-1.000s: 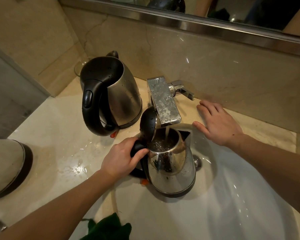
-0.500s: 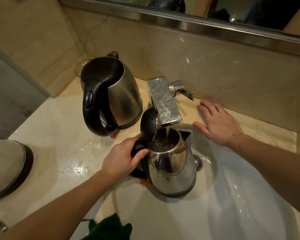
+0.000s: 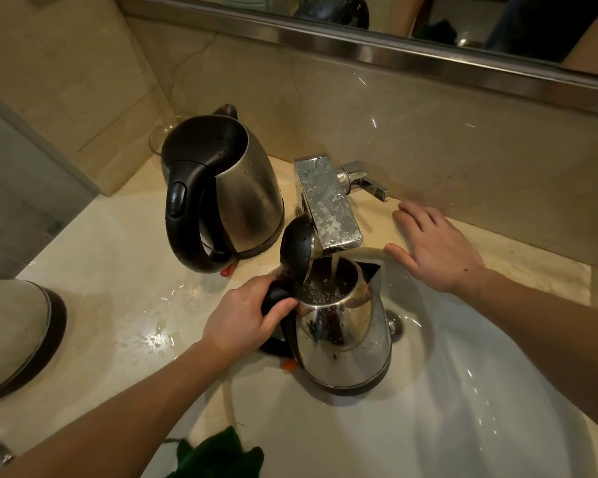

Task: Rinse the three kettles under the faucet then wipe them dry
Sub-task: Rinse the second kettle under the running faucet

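My left hand [image 3: 247, 317] grips the black handle of a shiny steel kettle [image 3: 345, 336] held over the white sink [image 3: 445, 391]. The kettle's black lid [image 3: 297, 251] stands open, and water from the chrome faucet [image 3: 328, 207] runs into it. My right hand [image 3: 435, 250] rests flat, fingers spread, on the counter just right of the faucet. A second steel kettle [image 3: 228, 188] with a black lid and handle stands upright on the counter to the left of the faucet. A third kettle [image 3: 14, 336] shows partly at the left edge.
A dark green cloth [image 3: 218, 457] lies at the sink's front rim. The faucet lever [image 3: 366, 184] points right, near the beige stone backsplash. A glass [image 3: 159, 139] stands behind the second kettle. The cream counter [image 3: 118, 270] is wet near my left hand.
Almost nothing differs. Water keeps running into the held kettle, and both hands stay where they were.
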Demonstrator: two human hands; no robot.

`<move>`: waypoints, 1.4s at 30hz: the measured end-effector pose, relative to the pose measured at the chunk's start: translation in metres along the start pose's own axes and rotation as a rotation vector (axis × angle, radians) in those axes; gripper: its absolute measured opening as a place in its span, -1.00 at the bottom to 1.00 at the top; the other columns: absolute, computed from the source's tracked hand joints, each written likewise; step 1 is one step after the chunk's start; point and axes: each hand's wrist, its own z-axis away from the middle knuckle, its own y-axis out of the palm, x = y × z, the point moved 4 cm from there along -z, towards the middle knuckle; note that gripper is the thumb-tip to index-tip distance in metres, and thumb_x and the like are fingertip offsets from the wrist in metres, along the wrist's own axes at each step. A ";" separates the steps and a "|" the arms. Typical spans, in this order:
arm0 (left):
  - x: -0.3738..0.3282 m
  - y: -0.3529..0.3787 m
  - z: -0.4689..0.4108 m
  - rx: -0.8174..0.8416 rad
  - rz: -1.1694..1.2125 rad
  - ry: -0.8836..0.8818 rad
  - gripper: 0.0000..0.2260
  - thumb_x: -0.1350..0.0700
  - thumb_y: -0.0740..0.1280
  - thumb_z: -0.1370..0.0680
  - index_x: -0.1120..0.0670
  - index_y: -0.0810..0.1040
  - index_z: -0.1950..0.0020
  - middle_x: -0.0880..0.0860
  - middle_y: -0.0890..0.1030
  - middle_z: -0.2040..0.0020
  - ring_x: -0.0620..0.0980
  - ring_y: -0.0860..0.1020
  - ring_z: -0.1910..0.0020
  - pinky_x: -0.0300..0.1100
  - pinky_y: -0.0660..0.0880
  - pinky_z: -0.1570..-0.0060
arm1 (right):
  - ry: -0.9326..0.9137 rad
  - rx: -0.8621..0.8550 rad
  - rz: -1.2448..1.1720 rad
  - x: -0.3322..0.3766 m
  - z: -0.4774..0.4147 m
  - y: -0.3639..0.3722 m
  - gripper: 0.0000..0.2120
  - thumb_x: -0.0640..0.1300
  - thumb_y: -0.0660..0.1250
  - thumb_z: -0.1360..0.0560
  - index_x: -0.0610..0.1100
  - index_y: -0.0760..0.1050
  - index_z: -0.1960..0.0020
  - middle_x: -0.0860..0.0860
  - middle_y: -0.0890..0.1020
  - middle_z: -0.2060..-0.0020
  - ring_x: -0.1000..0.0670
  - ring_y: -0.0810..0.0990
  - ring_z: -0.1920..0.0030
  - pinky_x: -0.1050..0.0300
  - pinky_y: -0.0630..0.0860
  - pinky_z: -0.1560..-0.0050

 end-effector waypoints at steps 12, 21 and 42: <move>0.000 0.000 0.000 -0.002 0.001 0.003 -0.40 -0.34 0.05 -0.47 0.07 0.50 -0.24 0.02 0.61 -0.06 -0.01 0.57 0.00 -0.14 0.53 0.02 | 0.001 -0.004 0.003 0.000 0.000 0.000 -0.31 0.30 -0.13 -0.58 -0.17 0.26 -0.46 -0.10 0.32 -0.44 -0.13 0.26 -0.38 -0.05 0.27 -0.40; -0.001 -0.001 0.000 0.005 0.004 -0.002 -0.38 -0.34 0.04 -0.46 0.07 0.50 -0.25 0.03 0.61 -0.08 0.00 0.57 -0.02 -0.12 0.54 0.01 | 0.003 -0.001 0.009 0.000 0.000 0.000 -0.31 0.30 -0.13 -0.58 -0.16 0.25 -0.46 -0.10 0.31 -0.45 -0.12 0.25 -0.39 -0.04 0.26 -0.41; 0.001 0.000 0.000 0.008 0.005 -0.015 -0.38 -0.35 0.04 -0.46 0.07 0.50 -0.25 0.02 0.61 -0.08 0.00 0.57 -0.01 -0.08 0.55 0.02 | 0.000 0.010 -0.016 -0.001 -0.001 0.002 -0.32 0.30 -0.13 -0.58 -0.16 0.27 -0.43 -0.12 0.31 -0.44 -0.16 0.27 -0.37 -0.07 0.28 -0.40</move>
